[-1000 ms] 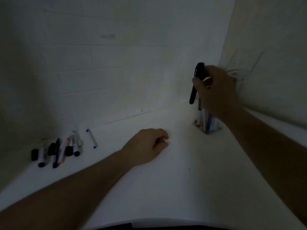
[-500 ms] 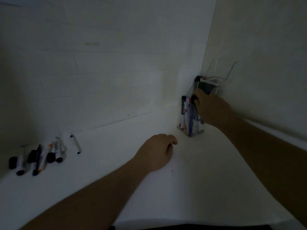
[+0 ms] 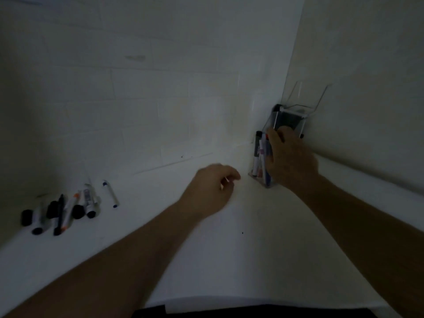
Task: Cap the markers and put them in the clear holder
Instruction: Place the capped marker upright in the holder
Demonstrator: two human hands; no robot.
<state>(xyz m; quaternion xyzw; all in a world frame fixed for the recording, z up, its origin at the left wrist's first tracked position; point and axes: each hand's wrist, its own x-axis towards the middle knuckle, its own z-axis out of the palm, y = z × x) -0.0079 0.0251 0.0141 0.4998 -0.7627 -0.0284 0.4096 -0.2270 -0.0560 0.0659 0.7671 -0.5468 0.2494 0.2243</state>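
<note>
Black marker we held above clear holder (image 3: 284,125) a second ago now down inside it. Our right hand (image 3: 292,160) against holder front, grip unclear. Left hand (image 3: 212,188) loosely curled, empty. Remaining markers (image 3: 62,210) far left; next fetch there.

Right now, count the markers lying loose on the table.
5, though blur may hide more. Four markers bunch at the far left of the table among black caps; a blue-tipped marker lies apart to their right.

Head-worn view, forward and downward
</note>
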